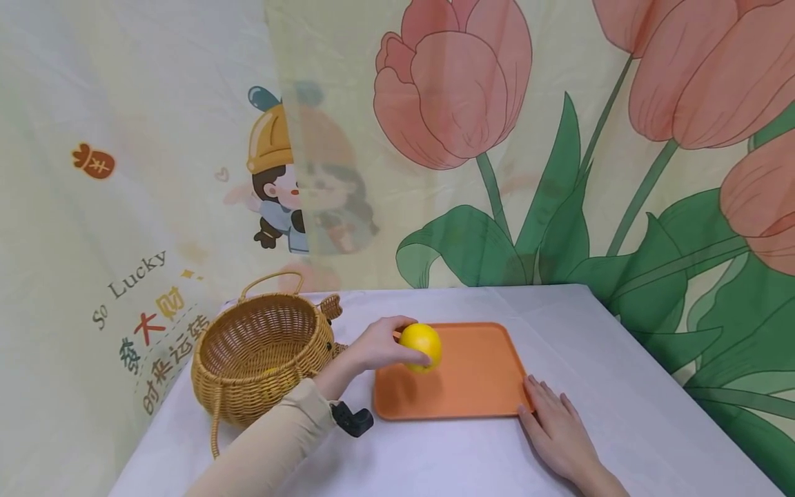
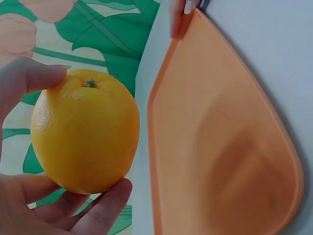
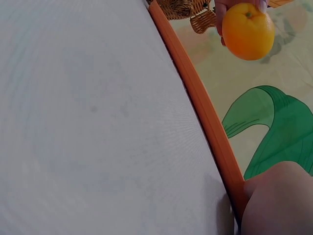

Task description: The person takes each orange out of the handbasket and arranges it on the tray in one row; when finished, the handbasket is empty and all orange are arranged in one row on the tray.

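Observation:
My left hand (image 1: 386, 343) holds an orange (image 1: 421, 347) between thumb and fingers, up above the left part of an orange-coloured tray (image 1: 468, 373). In the left wrist view the thumb presses near the stem end of the fruit, with fingertips (image 2: 105, 208) under its other end. A shadow falls on the tray below. My right hand (image 1: 557, 431) lies at the tray's near right corner, its fingers extended and touching the rim. The right wrist view shows its thumb (image 3: 279, 203) against the tray's edge.
To the left stands a woven wicker basket (image 1: 257, 393) with handles; a bit of something yellow (image 1: 268, 371) shows inside. A white cloth (image 1: 435, 455) covers the table. Behind it hangs a curtain (image 1: 348, 207) printed with tulips.

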Tool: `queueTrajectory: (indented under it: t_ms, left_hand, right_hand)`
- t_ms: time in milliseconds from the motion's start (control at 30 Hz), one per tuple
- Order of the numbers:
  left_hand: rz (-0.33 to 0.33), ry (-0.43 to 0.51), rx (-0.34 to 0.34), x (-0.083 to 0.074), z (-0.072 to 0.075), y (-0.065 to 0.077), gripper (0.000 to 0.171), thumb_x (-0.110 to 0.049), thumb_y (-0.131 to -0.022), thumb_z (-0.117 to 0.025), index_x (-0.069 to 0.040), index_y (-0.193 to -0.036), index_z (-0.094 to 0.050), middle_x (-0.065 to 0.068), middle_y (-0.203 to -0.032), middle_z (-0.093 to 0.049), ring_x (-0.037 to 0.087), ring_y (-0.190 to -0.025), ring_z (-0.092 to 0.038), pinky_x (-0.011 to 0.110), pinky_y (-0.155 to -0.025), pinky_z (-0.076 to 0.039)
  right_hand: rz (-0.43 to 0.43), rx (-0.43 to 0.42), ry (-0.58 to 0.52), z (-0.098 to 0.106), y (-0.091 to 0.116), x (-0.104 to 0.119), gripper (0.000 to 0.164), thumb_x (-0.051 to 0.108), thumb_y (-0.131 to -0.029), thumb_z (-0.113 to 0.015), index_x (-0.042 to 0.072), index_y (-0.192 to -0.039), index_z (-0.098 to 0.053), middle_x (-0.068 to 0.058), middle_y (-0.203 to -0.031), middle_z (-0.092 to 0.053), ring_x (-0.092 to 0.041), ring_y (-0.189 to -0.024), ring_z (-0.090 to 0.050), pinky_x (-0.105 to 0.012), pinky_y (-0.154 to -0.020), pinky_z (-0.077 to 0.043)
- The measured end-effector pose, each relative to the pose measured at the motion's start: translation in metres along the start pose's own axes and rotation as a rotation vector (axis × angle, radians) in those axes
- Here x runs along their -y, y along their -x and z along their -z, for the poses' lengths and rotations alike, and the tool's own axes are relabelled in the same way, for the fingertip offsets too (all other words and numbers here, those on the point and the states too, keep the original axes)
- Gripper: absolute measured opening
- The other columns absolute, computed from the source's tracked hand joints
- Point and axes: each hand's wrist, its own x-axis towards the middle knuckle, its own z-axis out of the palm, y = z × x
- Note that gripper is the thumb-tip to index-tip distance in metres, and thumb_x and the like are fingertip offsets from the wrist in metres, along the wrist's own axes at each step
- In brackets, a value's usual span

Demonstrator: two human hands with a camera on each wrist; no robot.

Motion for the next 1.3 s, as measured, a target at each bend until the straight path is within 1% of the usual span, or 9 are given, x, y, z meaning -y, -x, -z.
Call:
queueTrajectory:
  t_ms: [167, 367, 567, 833, 933, 1033, 1300]
  left_hand:
    - [0.001, 0.009, -0.001, 0.002, -0.004, -0.002, 0.079, -0.038, -0.072, -0.090, -0.008, -0.139, -0.060, 0.000, -0.117, -0.065, 0.023, -0.104, -0.060, 0.036, -0.082, -0.054]
    - [-0.024, 0.011, 0.004, 0.001, -0.008, -0.004, 0.076, -0.039, -0.073, -0.089, -0.009, -0.137, -0.061, 0.000, -0.117, -0.065, 0.025, -0.106, -0.059, 0.038, -0.082, -0.054]
    - [-0.034, 0.012, 0.011, 0.001, -0.013, -0.007, 0.075, -0.039, -0.073, -0.089, -0.010, -0.136, -0.062, -0.002, -0.115, -0.065, 0.026, -0.107, -0.058, 0.038, -0.082, -0.053]
    - [-0.014, -0.018, -0.010, 0.000, -0.019, -0.010, 0.079, -0.043, -0.070, -0.090, -0.013, -0.139, -0.063, -0.004, -0.114, -0.066, 0.019, -0.102, -0.059, 0.037, -0.080, -0.053]
    - [-0.004, -0.018, -0.002, -0.001, -0.021, -0.010, 0.081, -0.044, -0.070, -0.089, -0.014, -0.140, -0.062, -0.005, -0.114, -0.065, 0.019, -0.102, -0.059, 0.037, -0.080, -0.053]
    - [-0.001, -0.004, 0.010, -0.004, -0.024, -0.011, 0.079, -0.044, -0.070, -0.089, -0.015, -0.138, -0.062, -0.005, -0.112, -0.065, 0.019, -0.101, -0.059, 0.037, -0.080, -0.053]
    - [-0.037, 0.018, 0.033, -0.010, -0.030, -0.016, 0.076, -0.043, -0.070, -0.089, -0.015, -0.135, -0.064, -0.007, -0.111, -0.065, 0.019, -0.101, -0.058, 0.038, -0.080, -0.052]
  right_hand:
    - [0.003, -0.001, 0.000, 0.001, 0.000, 0.000, 0.063, 0.040, -0.109, -0.046, -0.005, -0.153, -0.041, -0.021, -0.156, -0.042, -0.046, -0.144, -0.034, -0.066, -0.115, -0.016]
    - [-0.003, 0.002, 0.002, 0.002, 0.000, 0.002, 0.063, 0.040, -0.109, -0.046, -0.005, -0.152, -0.042, -0.021, -0.156, -0.043, -0.046, -0.144, -0.034, -0.067, -0.115, -0.016]
    - [-0.014, 0.007, 0.010, 0.002, -0.001, 0.003, 0.064, 0.040, -0.109, -0.046, -0.005, -0.153, -0.041, -0.022, -0.156, -0.042, -0.046, -0.144, -0.034, -0.067, -0.115, -0.015]
    - [-0.001, -0.001, 0.015, 0.001, -0.002, 0.002, 0.063, 0.040, -0.109, -0.046, -0.005, -0.153, -0.041, -0.020, -0.156, -0.043, -0.045, -0.144, -0.035, -0.067, -0.115, -0.016]
    - [-0.005, 0.001, 0.011, 0.000, -0.001, 0.003, 0.063, 0.040, -0.108, -0.047, -0.004, -0.153, -0.042, -0.020, -0.156, -0.043, -0.045, -0.144, -0.035, -0.067, -0.115, -0.016]
    - [-0.014, 0.005, 0.010, 0.000, -0.001, 0.003, 0.063, 0.040, -0.108, -0.048, -0.004, -0.153, -0.042, -0.020, -0.156, -0.043, -0.045, -0.145, -0.034, -0.067, -0.115, -0.016]
    - [-0.030, 0.011, 0.000, -0.001, -0.001, 0.004, 0.064, 0.040, -0.108, -0.048, -0.005, -0.153, -0.040, -0.022, -0.156, -0.041, -0.046, -0.145, -0.032, -0.067, -0.115, -0.015]
